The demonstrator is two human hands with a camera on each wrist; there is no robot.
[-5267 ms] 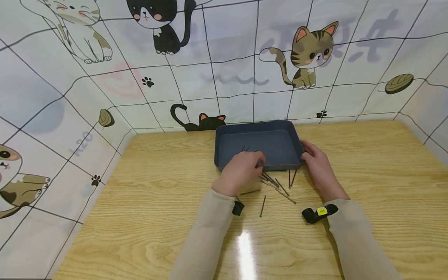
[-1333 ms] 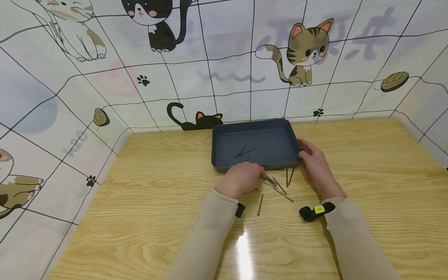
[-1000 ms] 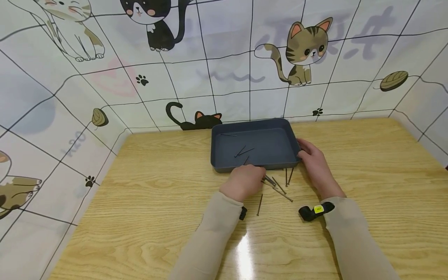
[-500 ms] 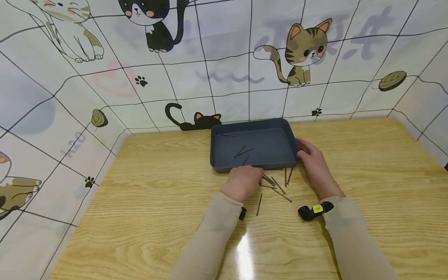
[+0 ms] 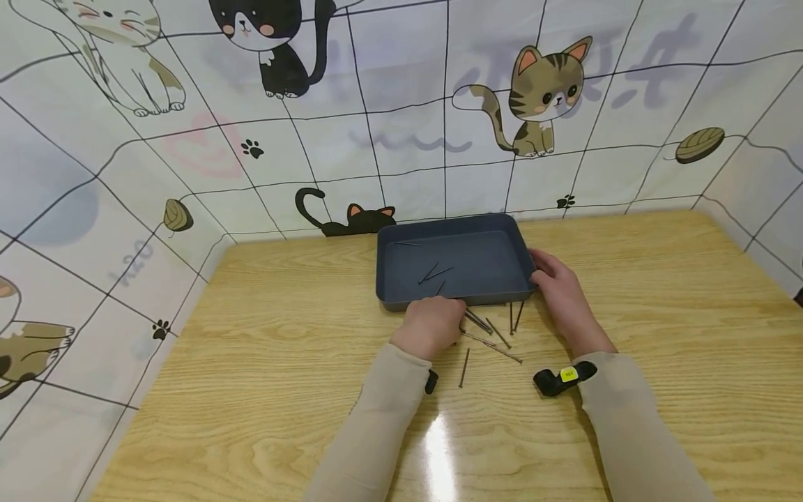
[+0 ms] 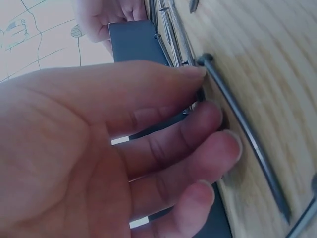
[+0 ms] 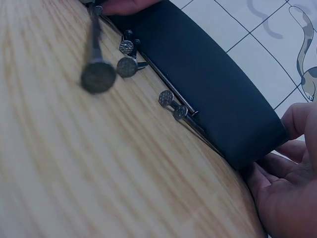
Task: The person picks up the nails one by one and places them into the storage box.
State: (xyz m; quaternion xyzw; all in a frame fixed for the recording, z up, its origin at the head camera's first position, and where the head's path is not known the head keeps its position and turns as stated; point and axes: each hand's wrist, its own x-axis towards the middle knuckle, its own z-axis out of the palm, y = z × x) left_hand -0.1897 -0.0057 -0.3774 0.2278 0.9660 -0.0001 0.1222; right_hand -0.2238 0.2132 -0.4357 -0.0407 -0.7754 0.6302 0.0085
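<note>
A dark grey rectangular tray (image 5: pixel 492 261) stands on the wooden table against the back wall, with several nails (image 5: pixel 436 272) lying in it. My right hand (image 5: pixel 567 300) grips the tray's right end, thumb on the near side. Just in front of the tray, my left hand (image 5: pixel 433 324) is low over the loose nails (image 5: pixel 479 321). In the left wrist view, its thumb and index finger close on what appears to be a nail, mostly hidden by the fingers; the other fingers are loosely bent. A nail (image 6: pixel 242 124) lies on the table beside those fingertips.
One nail (image 5: pixel 464 367) lies apart, nearer to me. Two more nails (image 5: pixel 516 317) lie against the tray's front right side. A cloth printed with cats (image 5: pixel 552 97) covers the walls behind and beside the wooden table (image 5: pixel 251 390).
My left hand has come down from over the tray's front rim to the nails. More nails show in the tray now. Lately a nail by its fingertips has shifted slightly. My right hand keeps its grip.
</note>
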